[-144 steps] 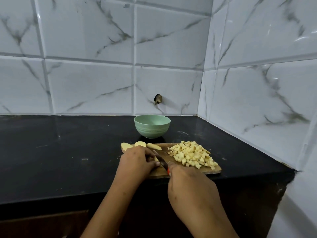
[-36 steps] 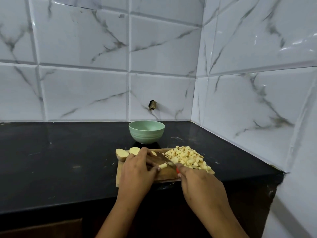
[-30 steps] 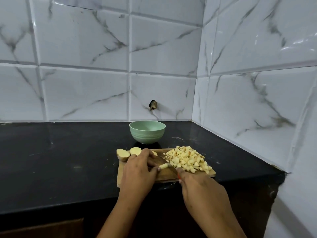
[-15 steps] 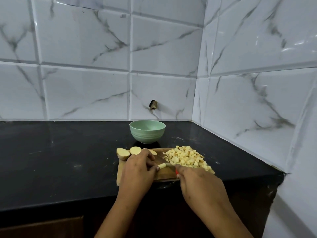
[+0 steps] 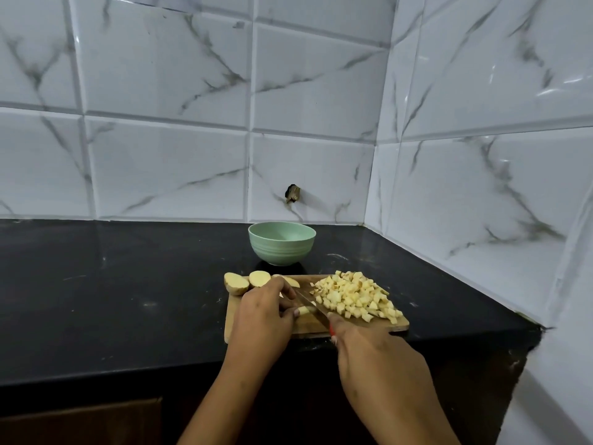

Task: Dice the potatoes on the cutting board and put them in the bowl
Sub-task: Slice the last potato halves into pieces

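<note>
knife (image 5: 312, 304) handle hidden in right hand (image 5: 369, 351)

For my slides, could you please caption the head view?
Left hand steadies a potato strip while the right hand dices it with a knife on the cutting board.

**Dicing potato on board**

Left hand (image 5: 263, 316) pins a potato strip (image 5: 305, 310) on the wooden cutting board (image 5: 308, 327). Right hand (image 5: 369, 351) grips the knife (image 5: 309, 301), blade against the strip. The diced pile (image 5: 353, 295) lies right of the blade. Potato halves (image 5: 236, 283) sit at the board's far-left corner. The green bowl (image 5: 281, 243) stands behind the board on the black counter (image 5: 128, 284).
</note>
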